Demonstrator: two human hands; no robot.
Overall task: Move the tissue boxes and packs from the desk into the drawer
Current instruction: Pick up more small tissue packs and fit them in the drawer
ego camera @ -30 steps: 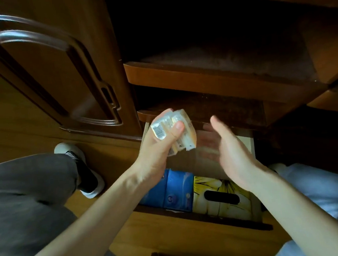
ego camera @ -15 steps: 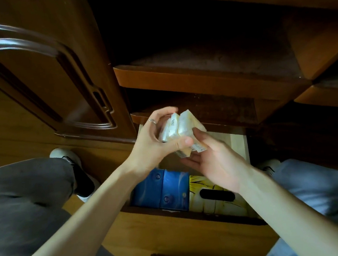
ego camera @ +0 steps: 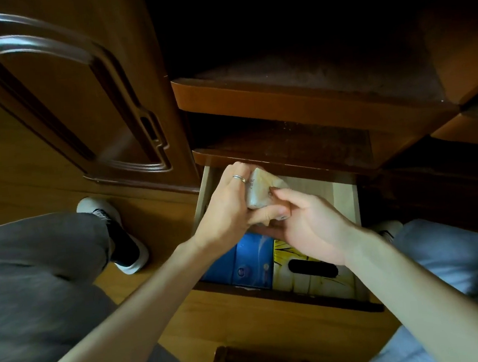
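Two hands meet over the open drawer (ego camera: 346, 199) in the head view: the left hand (ego camera: 228, 205) and right hand (ego camera: 309, 223) both clamp the small tissue packs (ego camera: 262, 188). Their count is unclear. Loosening either grip might drop them askew onto two blue packs (ego camera: 240, 264) or one yellow tissue box (ego camera: 308, 273) below.

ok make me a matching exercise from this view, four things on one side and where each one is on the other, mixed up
Things:
1. small tissue packs
2. blue tissue packs
3. yellow tissue box
4. shoe

Places:
A. on the floor, left of the drawer
B. front left of the drawer
C. held between left hand and right hand
D. front right of the drawer

Pairs: 1-C, 2-B, 3-D, 4-A
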